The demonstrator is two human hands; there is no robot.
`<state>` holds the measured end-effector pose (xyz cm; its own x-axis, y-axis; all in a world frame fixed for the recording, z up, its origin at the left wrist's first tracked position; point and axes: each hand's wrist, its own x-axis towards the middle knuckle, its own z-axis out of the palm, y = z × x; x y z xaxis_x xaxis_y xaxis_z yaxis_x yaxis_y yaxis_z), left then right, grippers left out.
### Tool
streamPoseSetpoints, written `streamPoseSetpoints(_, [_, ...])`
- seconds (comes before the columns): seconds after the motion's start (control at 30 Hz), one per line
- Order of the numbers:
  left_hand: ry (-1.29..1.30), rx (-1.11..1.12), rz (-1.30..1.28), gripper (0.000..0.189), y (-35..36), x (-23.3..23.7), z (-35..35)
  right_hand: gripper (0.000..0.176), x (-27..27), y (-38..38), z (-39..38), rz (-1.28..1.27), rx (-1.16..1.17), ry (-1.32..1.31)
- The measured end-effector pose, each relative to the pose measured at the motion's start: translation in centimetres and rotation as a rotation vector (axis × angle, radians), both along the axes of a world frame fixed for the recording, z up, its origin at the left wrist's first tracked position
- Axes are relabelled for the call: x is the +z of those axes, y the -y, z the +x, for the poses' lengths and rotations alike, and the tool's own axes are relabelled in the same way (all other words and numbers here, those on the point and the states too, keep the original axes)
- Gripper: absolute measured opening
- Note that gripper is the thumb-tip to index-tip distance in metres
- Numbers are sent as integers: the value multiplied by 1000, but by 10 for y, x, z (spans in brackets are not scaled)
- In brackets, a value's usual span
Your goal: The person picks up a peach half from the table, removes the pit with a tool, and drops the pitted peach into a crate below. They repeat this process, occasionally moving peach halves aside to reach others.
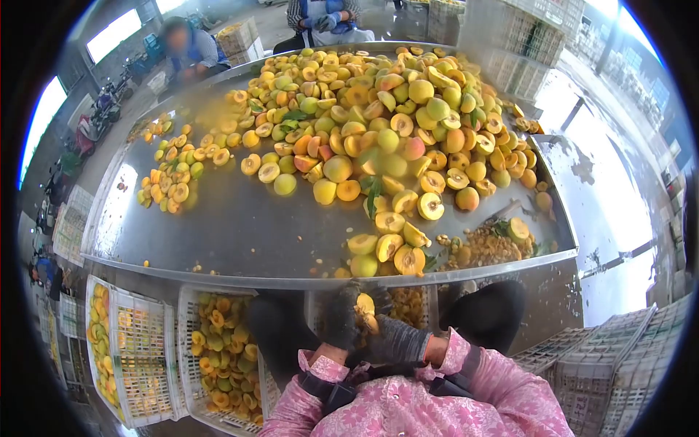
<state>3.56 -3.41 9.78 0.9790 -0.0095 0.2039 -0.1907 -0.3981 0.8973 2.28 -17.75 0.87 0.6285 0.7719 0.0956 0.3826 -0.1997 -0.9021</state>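
Observation:
Both my hands, in dark knitted gloves, are close together in front of my body, just below the near edge of the metal table (240,226). My left hand (339,318) is closed around a halved yellow fruit (365,309), whose cut side shows. My right hand (397,339) is curled against the same fruit from the lower right; whether it holds a tool is hidden. Beyond them a large heap of yellow and green fruit (393,138), many pieces cut in half, lies on the table. Several halves (387,247) lie near its front edge.
A small pile of pits (484,247) lies at the table's right front. Crates of fruit halves (186,328) stand below left, and stacked crates (619,349) at lower right. Two people (191,47) (324,16) are at the table's far side.

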Motion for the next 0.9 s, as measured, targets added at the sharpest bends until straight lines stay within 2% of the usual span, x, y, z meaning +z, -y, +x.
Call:
streamPoseSetpoints(0.07, [-31,3,-10,40,0,-6,-1,32,1,-1,1,81,18,-122])
streamPoseSetpoints(0.13, [50,-6,72,40,-2,-15,-4,28,29,3,0,123,21,-390])
streamPoseSetpoints(0.2, [236,-17,234,39,-5,-24,-4,24,60,8,3,115,-11,-663])
streamPoseSetpoints(0.3, [290,58,309,46,-3,-37,-6,21,71,12,2,106,-59,-941])
streamPoseSetpoints(0.4, [173,60,153,48,-1,-42,-9,21,75,16,2,191,-22,-1157])
streamPoseSetpoints(0.5, [-505,28,-1133,31,10,-39,-4,22,85,20,-1,346,18,-1440])
streamPoseSetpoints(0.6, [-636,-17,-1350,40,19,-6,-1,23,66,23,-6,584,149,-1701])
streamPoseSetpoints(0.67, [-611,8,-1262,39,16,-22,-1,26,62,26,-5,674,247,-1798])
streamPoseSetpoints(0.7, [-597,20,-1218,38,14,-33,-2,28,58,27,-6,596,129,-1684])
streamPoseSetpoints(0.77, [-668,74,-1313,35,13,-53,0,31,57,27,-7,442,-90,-1443])
streamPoseSetpoints(0.83, [-726,122,-1391,33,15,-67,0,28,69,32,-9,388,-103,-1476])
streamPoseSetpoints(0.9, [-739,121,-1413,31,16,-59,-3,29,74,34,-12,405,-60,-1460])
